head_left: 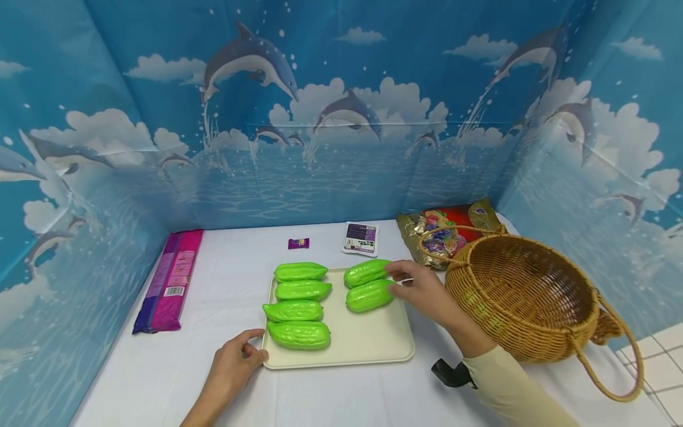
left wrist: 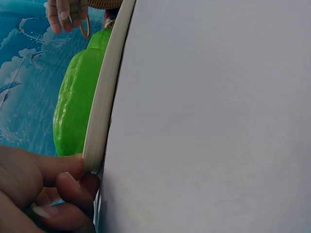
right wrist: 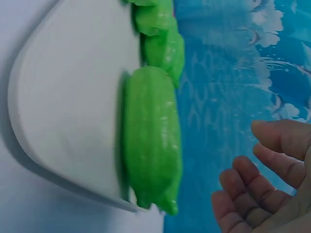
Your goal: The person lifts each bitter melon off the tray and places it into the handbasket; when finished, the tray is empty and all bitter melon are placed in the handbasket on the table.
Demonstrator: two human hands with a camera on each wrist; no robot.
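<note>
A cream tray lies on the white table with green bitter melons on it. Several bitter melons are stacked in a column along its left side. Two more bitter melons lie side by side at the upper right. My left hand grips the tray's left edge near the front corner; in the left wrist view the fingers meet the rim. My right hand hovers beside the right ends of the two melons, fingers loosely bent; the right wrist view shows it apart from the nearest melon, holding nothing.
A wicker basket with loop handles lies tipped at the right, close to my right forearm. Behind it is a gold and red snack bag. A white and purple packet, a small purple packet and a long pink-purple package lie farther back and left.
</note>
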